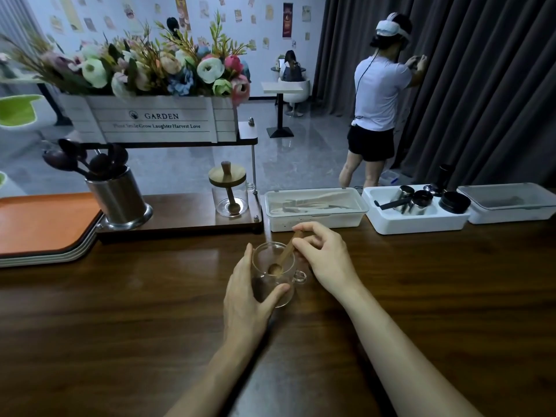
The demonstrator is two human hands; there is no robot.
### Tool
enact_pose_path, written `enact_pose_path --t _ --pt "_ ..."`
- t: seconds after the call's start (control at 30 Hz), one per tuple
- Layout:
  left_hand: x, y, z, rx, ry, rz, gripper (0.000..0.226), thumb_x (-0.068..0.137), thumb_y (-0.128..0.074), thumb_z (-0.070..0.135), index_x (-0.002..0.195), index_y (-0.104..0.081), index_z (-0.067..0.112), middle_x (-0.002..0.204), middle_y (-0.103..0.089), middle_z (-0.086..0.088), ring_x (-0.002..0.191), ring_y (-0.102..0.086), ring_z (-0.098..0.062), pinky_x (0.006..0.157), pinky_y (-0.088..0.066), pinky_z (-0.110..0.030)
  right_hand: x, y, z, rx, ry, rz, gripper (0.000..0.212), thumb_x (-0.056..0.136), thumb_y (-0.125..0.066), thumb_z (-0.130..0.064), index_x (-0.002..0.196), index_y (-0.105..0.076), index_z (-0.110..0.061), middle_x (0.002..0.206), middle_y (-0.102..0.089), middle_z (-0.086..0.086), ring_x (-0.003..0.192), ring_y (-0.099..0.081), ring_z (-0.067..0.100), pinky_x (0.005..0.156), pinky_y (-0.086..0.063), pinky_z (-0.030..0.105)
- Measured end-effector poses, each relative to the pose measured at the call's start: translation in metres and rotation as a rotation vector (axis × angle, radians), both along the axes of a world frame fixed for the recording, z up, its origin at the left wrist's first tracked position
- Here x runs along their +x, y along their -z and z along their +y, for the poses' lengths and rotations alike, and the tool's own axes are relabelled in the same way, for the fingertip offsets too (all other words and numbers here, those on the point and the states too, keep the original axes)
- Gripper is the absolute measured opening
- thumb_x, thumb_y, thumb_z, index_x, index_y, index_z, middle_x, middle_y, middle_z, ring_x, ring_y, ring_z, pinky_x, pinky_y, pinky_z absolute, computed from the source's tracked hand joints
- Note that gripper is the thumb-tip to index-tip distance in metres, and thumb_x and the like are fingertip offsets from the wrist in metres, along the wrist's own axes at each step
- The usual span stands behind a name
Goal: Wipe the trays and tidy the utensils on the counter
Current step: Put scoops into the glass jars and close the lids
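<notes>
A small clear glass jar [284,256] with a side handle stands on the dark wooden counter [150,311] in front of me. My left hand [245,299] grips its left side, thumb across the front. My right hand [326,257] pinches the top of a wooden spoon [282,255], whose bowl rests inside the jar. A stack of orange trays [39,224] lies at the far left. A steel holder [118,195] with several dark spoons stands on a low shelf.
A second glass jar [230,191] with a wooden lid and spoon sits on the shelf under a flower box [156,118]. White bins [316,209] [418,212] [511,203] line the back right. A person stands by the curtain beyond.
</notes>
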State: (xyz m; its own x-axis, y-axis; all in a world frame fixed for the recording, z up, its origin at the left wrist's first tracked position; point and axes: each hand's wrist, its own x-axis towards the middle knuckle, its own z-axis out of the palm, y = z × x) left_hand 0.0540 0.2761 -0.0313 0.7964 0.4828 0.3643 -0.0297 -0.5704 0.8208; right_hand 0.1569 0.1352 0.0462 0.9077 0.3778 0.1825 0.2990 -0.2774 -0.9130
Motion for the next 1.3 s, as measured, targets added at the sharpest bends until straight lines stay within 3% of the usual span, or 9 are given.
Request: enact_pose_path --t 0.17,0.4,0.6,0.77,0.9,1.03,1.13,1.2,1.3 --pt "0.002 0.003 -0.001 0.004 -0.017 -0.008 0.103 0.074 -0.088 0.042 0.158 -0.029 0.037 0.144 -0.035 0.039 0.136 -0.035 0.014 0.107 -0.027 -0.005 -0.005 0.000 -0.001 -0.023 0.051 -0.049 0.012 0.092 -0.070 -0.028 0.102 -0.076 -0.030 0.083 -0.074 -0.015 0.084 -0.069 0.001 0.080 -0.058 0.031" --pt "0.008 0.001 -0.012 0.018 -0.040 -0.016 0.100 0.075 -0.086 0.045 0.157 -0.032 0.033 0.145 -0.043 0.024 0.136 -0.043 0.000 0.107 -0.039 -0.024 -0.015 -0.001 -0.001 -0.078 0.067 -0.053 0.003 0.089 -0.073 -0.029 0.092 -0.073 -0.029 0.079 -0.073 -0.015 0.080 -0.067 -0.001 0.071 -0.053 0.022" --pt "0.012 0.003 -0.013 0.031 -0.043 -0.029 0.097 0.076 -0.084 0.048 0.157 -0.032 0.033 0.147 -0.039 0.027 0.136 -0.038 0.005 0.106 -0.034 -0.016 -0.016 0.007 -0.002 -0.135 0.100 -0.076 0.004 0.086 -0.074 -0.032 0.083 -0.074 -0.029 0.077 -0.069 -0.014 0.085 -0.061 -0.003 0.067 -0.043 0.008" --pt "0.013 0.006 -0.011 0.029 -0.040 -0.015 0.097 0.076 -0.084 0.044 0.157 -0.032 0.034 0.148 -0.039 0.026 0.137 -0.039 0.004 0.106 -0.037 -0.021 -0.015 0.018 0.006 -0.168 0.063 -0.080 0.007 0.082 -0.074 -0.038 0.076 -0.072 -0.034 0.091 -0.067 -0.009 0.099 -0.054 0.007 0.081 -0.041 0.024" --pt "0.014 0.007 -0.011 0.039 -0.045 -0.026 0.096 0.077 -0.085 0.037 0.157 -0.032 0.033 0.147 -0.041 0.026 0.135 -0.041 0.004 0.105 -0.036 -0.018 -0.017 0.017 0.008 -0.260 0.077 -0.209 0.011 0.085 -0.074 -0.031 0.075 -0.075 -0.029 0.122 -0.060 -0.017 0.119 -0.040 0.005 0.100 -0.034 0.027" --pt "0.013 0.004 -0.011 0.037 -0.027 -0.045 0.098 0.074 -0.080 0.057 0.156 -0.034 0.032 0.144 -0.037 0.036 0.134 -0.036 0.015 0.105 -0.027 -0.002 -0.008 0.023 0.000 -0.317 0.101 -0.294 0.010 0.089 -0.070 -0.034 0.083 -0.078 -0.032 0.139 -0.055 -0.015 0.128 -0.040 0.008 0.097 -0.019 0.006" --pt "0.013 0.001 -0.013 0.025 -0.030 -0.052 0.099 0.071 -0.071 0.069 0.156 -0.034 0.034 0.141 -0.037 0.039 0.131 -0.035 0.019 0.104 -0.026 0.000 0.006 0.030 -0.014 -0.140 0.159 -0.235 0.011 0.091 -0.069 -0.031 0.095 -0.080 -0.033 0.136 -0.059 -0.013 0.124 -0.050 0.011 0.105 -0.037 0.025" --pt "0.014 0.002 -0.014 0.025 -0.034 -0.045 0.096 0.072 -0.075 0.065 0.155 -0.034 0.039 0.141 -0.038 0.040 0.132 -0.036 0.017 0.105 -0.029 -0.004 0.019 0.037 -0.025 -0.087 0.234 -0.139 0.017 0.092 -0.069 -0.028 0.106 -0.078 -0.032 0.135 -0.060 -0.009 0.123 -0.055 0.017 0.107 -0.044 0.039" --pt "0.014 0.005 -0.013 0.033 -0.047 -0.030 0.094 0.075 -0.084 0.051 0.155 -0.035 0.040 0.144 -0.041 0.035 0.137 -0.044 0.002 0.108 -0.043 -0.025 0.039 0.050 -0.040 -0.203 0.286 -0.016 0.033 0.093 -0.069 -0.029 0.125 -0.071 -0.024 0.143 -0.056 -0.001 0.134 -0.048 0.023 0.113 -0.035 0.034"
